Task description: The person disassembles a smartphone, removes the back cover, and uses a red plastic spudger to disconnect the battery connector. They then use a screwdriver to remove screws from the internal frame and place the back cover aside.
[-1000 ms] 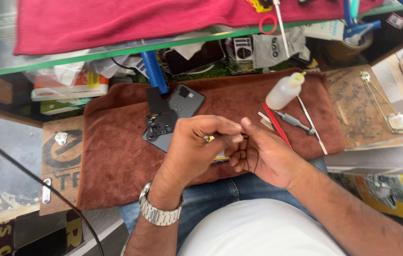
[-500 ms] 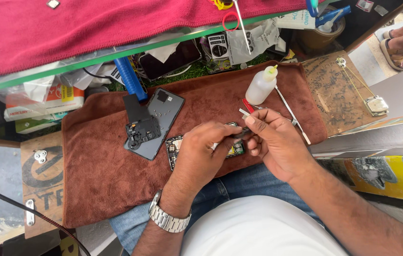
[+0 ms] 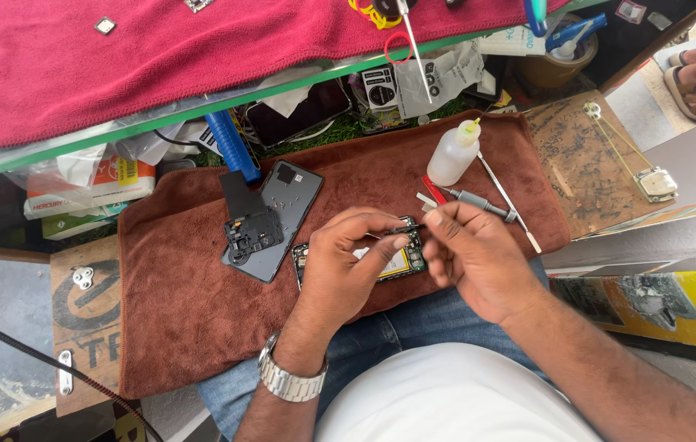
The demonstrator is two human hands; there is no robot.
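An opened phone [image 3: 403, 260] with its green board and battery showing lies on a brown towel [image 3: 168, 319] across my lap. My left hand [image 3: 348, 262], a metal watch on its wrist, rests on the phone and grips it with thumb and fingers. My right hand [image 3: 470, 254] is just to the right, its fingertips pinched on a thin dark tool [image 3: 410, 228] whose tip points at the phone's top edge. The phone's grey back cover [image 3: 282, 205] lies to the left with a black inner part [image 3: 251, 233] on it.
A white squeeze bottle [image 3: 452, 154], a screwdriver [image 3: 483, 203] and a metal pry tool [image 3: 507, 196] lie on the towel's right part. A blue handle [image 3: 229, 143] and packets sit under a glass shelf with a red cloth [image 3: 159, 57]. Someone's sandalled foot [image 3: 695, 78] is at top right.
My hands have come down from a raised pinch onto the opened phone, which now shows under the left hand. The right hand has drawn slightly back from the bottle.
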